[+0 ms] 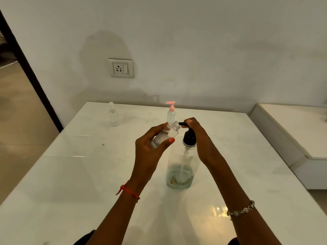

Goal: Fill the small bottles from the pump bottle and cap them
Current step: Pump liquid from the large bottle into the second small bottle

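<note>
A large clear pump bottle [180, 170] with a black pump head stands on the white table [70, 183], with a little liquid at its bottom. My right hand [200, 138] rests on top of the pump head, fingers over the black nozzle. My left hand [150, 147] grips a small clear bottle [166, 135], tilted with its open neck right at the nozzle tip. A small bottle with a pink pump top [171, 112] stands upright just behind. Another small clear bottle [113, 114] stands at the table's far left.
A wall with a power socket [121, 68] rises behind the table. A low white ledge [292, 128] runs along the right side. A dark door frame [26, 68] and open floor lie to the left.
</note>
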